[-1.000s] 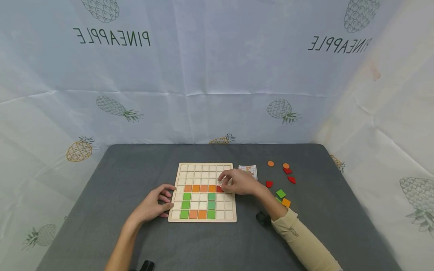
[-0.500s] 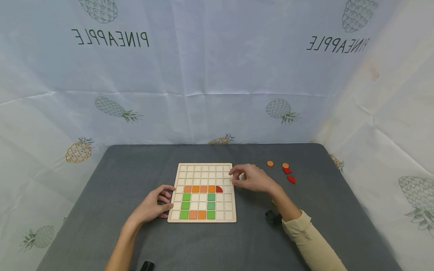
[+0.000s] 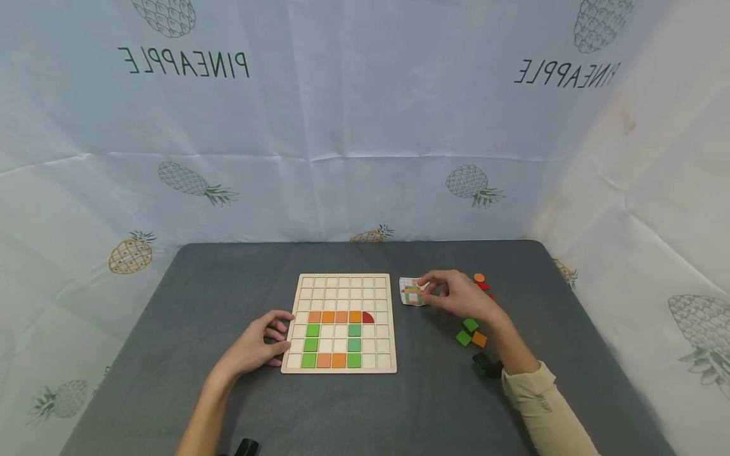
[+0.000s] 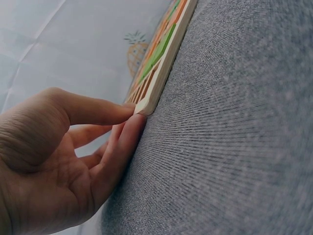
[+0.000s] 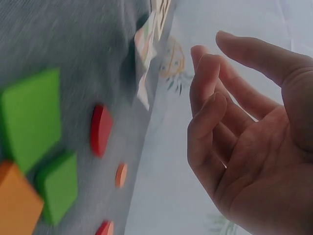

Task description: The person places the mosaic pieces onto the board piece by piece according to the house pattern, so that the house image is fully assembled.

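Observation:
My left hand (image 3: 259,342) rests its thumb and fingertips against the left edge of a wooden grid board (image 3: 373,373), close to its near corner in the left wrist view. The board bears green, teal and orange square tiles, and a red quarter-round tile (image 3: 367,318) lies at the right end of the orange row. Over the right side of a small printed pattern card (image 3: 409,297) hovers my right hand (image 3: 462,295), its fingers loosely bent. Nothing shows between those fingers in the right wrist view, where the curled card (image 5: 144,54) lies apart from them.
Two green squares (image 3: 464,338) and an orange square (image 3: 480,340) lie below my right hand. Red pieces (image 5: 101,130) and orange discs (image 3: 479,277) lie farther back, partly hidden by that hand. A patterned cloth (image 3: 342,158) hangs behind the grey table (image 3: 239,266).
My right hand has left the red quarter-round tile on the board and moved right, over the card. The green and orange squares are uncovered again. My left hand stays at the board's edge.

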Action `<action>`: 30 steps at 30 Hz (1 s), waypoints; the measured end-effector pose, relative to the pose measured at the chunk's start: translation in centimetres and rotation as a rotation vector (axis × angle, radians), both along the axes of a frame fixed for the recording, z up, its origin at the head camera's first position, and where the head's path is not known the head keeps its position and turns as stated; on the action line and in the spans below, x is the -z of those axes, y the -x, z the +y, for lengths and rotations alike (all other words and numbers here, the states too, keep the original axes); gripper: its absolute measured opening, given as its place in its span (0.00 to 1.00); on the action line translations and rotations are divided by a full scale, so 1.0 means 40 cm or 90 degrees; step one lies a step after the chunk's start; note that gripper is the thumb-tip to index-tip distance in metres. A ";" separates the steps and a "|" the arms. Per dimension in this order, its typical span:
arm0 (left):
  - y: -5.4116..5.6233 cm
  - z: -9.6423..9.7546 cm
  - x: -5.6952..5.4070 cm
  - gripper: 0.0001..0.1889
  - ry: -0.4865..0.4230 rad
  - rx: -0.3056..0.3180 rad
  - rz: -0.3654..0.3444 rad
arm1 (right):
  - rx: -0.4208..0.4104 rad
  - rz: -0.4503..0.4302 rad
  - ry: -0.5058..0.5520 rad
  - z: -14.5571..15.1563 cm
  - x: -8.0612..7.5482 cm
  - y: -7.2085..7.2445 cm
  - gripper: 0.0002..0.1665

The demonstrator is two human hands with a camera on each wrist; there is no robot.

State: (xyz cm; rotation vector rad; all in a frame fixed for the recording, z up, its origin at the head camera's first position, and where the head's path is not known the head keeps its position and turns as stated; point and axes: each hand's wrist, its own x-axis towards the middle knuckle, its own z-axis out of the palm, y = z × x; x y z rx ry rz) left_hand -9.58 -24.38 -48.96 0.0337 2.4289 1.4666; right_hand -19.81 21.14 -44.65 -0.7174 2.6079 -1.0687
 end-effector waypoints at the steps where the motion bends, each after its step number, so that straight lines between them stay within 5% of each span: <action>1: 0.000 0.000 0.000 0.29 0.000 0.001 0.000 | 0.002 0.000 -0.001 0.011 0.002 0.001 0.20; 15: 0.001 -0.002 0.005 0.29 -0.004 -0.002 -0.003 | 0.062 0.007 0.014 0.169 0.004 -0.024 0.22; 24: -0.001 0.002 0.005 0.29 -0.001 -0.003 -0.003 | 0.053 0.035 0.025 0.283 0.021 -0.028 0.20; 30: -0.002 0.000 0.001 0.29 -0.003 -0.004 -0.002 | 0.053 -0.037 0.004 0.338 0.040 -0.018 0.21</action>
